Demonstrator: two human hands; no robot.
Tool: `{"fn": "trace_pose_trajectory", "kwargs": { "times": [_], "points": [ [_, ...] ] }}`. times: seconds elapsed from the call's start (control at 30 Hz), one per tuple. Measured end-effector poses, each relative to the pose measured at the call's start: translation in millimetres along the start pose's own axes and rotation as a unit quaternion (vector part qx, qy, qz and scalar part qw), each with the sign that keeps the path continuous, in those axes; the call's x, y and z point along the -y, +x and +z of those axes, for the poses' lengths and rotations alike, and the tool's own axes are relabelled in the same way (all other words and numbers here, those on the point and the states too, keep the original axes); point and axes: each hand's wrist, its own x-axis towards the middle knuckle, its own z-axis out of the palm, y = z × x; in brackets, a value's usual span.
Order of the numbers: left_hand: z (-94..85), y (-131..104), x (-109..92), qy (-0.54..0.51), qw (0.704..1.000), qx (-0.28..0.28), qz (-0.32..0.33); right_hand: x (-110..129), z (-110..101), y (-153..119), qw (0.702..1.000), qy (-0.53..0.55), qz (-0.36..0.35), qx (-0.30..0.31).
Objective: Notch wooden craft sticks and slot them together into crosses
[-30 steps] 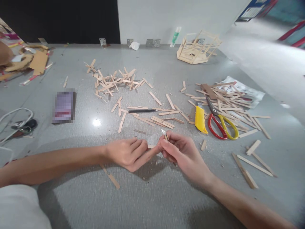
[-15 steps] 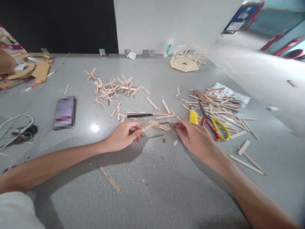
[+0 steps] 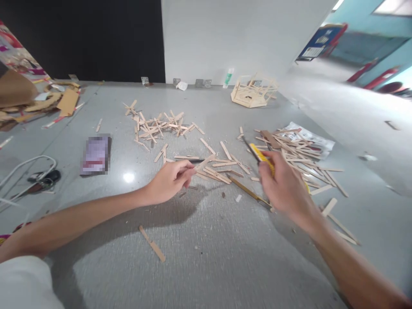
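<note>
Left hand (image 3: 169, 182): one stick (image 3: 205, 163), pinched between thumb and fingers above the table (image 3: 222, 257). Right hand (image 3: 283, 180): fingers wrapped round one yellow cutter (image 3: 256, 152). One brown knife (image 3: 246, 189) lies between the hands; one frame (image 3: 249, 101) and one tube (image 3: 228, 78) at rear.

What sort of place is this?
Probably a craft workspace: wooden sticks lie scattered on a grey table, a wooden frame stands at the back, and the right hand holds a yellow cutter.
</note>
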Motion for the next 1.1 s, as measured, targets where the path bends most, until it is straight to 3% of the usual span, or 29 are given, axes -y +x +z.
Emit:
{"fn": "trace_pose_trajectory", "kwargs": {
  "times": [0.07,0.13,0.2,0.4,0.57,0.9,1.0,1.1],
  "points": [
    [3.0,1.2,8.0,0.035,0.999,-0.016,0.032,33.0,6.6,-17.1,0.989,0.114,0.056,0.078],
    [7.3,2.2,18.3,0.062,0.996,-0.025,0.052,56.4,19.0,-33.9,0.963,0.211,0.070,0.151],
    [12.0,2.6,28.4,0.077,0.995,-0.034,0.055,67.2,32.3,-47.0,0.966,0.218,0.053,0.126],
    [19.4,-0.8,38.8,0.129,0.988,-0.068,0.057,63.5,46.3,-60.7,0.987,0.132,0.015,0.090],
    [21.4,-4.2,38.0,0.168,0.980,-0.088,0.052,64.4,47.2,-65.0,0.988,0.121,0.002,0.095],
    [28.1,-5.9,46.7,0.261,0.958,-0.101,0.062,68.2,57.5,-74.9,0.993,0.063,-0.092,0.046],
    [27.2,-5.3,49.1,0.289,0.949,-0.103,0.074,65.5,60.6,-76.8,0.993,0.055,-0.086,0.054],
    [25.7,-4.4,50.4,0.313,0.939,-0.107,0.095,63.4,61.0,-73.7,0.993,0.063,-0.024,0.094]
  ]
}}
